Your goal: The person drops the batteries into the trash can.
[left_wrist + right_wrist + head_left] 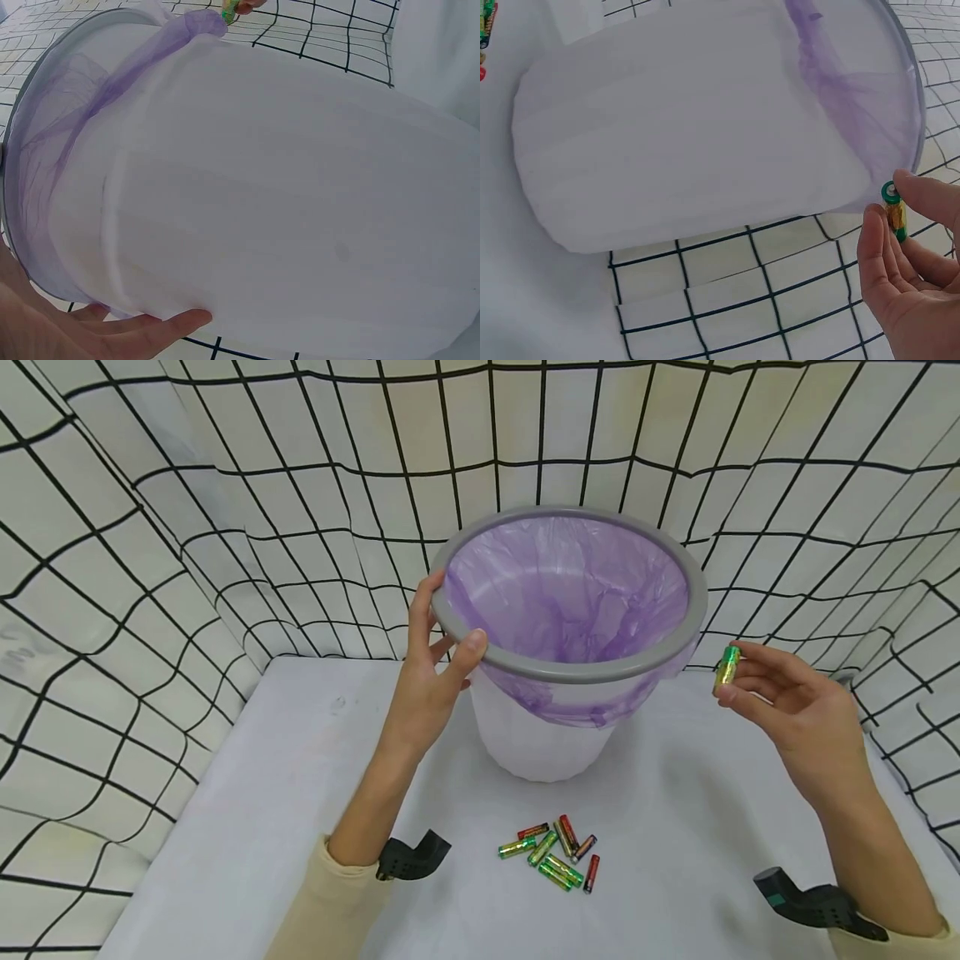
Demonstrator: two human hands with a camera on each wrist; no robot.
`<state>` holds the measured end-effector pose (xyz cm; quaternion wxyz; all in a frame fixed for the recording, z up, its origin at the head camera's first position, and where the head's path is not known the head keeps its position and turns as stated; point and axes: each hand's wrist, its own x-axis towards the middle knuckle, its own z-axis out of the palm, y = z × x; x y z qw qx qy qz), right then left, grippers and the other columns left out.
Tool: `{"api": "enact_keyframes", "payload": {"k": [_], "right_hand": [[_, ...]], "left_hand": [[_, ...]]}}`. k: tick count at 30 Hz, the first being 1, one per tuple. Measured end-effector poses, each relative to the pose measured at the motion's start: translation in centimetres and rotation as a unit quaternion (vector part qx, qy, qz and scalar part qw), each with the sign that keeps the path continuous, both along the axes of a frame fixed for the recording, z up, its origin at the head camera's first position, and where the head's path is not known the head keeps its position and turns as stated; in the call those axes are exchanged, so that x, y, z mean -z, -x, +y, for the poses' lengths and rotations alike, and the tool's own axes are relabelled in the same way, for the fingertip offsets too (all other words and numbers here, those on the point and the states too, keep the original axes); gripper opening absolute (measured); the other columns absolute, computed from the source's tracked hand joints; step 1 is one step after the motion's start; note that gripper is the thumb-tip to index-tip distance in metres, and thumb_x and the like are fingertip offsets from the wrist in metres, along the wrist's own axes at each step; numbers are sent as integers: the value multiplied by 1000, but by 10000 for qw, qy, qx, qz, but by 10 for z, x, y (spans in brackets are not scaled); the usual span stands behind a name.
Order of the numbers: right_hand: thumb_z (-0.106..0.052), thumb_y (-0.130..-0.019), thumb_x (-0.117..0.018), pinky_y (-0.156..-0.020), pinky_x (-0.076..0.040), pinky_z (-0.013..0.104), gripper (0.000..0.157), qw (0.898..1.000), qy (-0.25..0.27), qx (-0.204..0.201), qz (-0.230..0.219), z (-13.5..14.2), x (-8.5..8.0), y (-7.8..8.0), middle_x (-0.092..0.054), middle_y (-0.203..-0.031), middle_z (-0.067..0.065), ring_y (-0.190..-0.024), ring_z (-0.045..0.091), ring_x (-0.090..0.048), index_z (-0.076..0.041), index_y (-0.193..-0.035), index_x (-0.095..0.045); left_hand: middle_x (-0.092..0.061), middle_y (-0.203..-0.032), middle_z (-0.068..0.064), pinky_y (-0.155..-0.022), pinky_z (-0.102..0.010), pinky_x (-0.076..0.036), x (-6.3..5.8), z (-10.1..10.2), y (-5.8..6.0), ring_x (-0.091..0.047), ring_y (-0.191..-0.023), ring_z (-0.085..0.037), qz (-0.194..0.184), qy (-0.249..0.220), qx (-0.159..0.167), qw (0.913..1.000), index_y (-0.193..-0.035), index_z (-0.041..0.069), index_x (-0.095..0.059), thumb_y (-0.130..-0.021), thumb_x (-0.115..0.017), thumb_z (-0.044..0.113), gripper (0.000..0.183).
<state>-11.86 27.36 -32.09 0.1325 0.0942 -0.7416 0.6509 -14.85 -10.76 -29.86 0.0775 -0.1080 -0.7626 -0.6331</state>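
Observation:
A white trash can point(540, 747) with a grey rim point(570, 672) stands upright, lined with a purple plastic bag point(555, 593) folded over its edge. My left hand point(426, 693) grips the rim at its left side, thumb on top and fingers outside against the wall. To the right of the can, apart from it, my right hand point(813, 718) pinches a green and gold battery point(726, 670) between thumb and fingers. The right wrist view shows one end of that battery point(895, 214). In front of the can lies a loose pile of several batteries point(543, 847), some green and gold, some red and black.
A white-covered table point(315, 760) carries the can and the pile. White walls with a black grid point(360, 468) surround it at the back and both sides. Black wrist cameras point(412, 857) sit on both forearms.

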Motion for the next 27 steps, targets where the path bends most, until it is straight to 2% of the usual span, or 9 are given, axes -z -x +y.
{"api": "enact_keyframes", "payload": {"k": [6,12,20,27], "right_hand": [[14,-86,-74,-83,-56,12,57,9996,117,-44,249,-4,-15,-4,-73,-110,1,-94,6,-74,0,-140,-61],[20,-84,-71,-83,-58,14,56,9962,447,-355,656,-13,-32,-2,-74,-111,6,-94,11,-73,8,-138,-60],[16,-85,-74,-84,-57,14,54,9968,312,-304,666,-21,-43,2,-75,-108,4,-92,11,-73,5,-137,-63],[18,-84,-73,-82,-58,14,53,9950,411,-441,801,-27,-49,4,-74,-107,6,-93,12,-72,7,-135,-63]], "left_hand": [[-26,-165,-2,-94,-55,-57,-1,1,-1,-47,-145,-28,-7,17,18,10000,-152,67,-17,-81,-61,82,85],[-27,-165,-1,-94,-55,-57,-2,1,-1,-48,-145,-29,26,-7,-26,10000,-152,67,-17,-82,-61,81,84],[-25,-165,-3,-94,-55,-57,-2,1,0,-48,-144,-28,1,-6,-14,10000,-152,67,-17,-81,-61,83,85],[-25,-165,-3,-92,-53,-58,-2,0,-1,-50,-143,-26,1,2,-37,10000,-152,67,-17,-84,-61,79,82]]}}
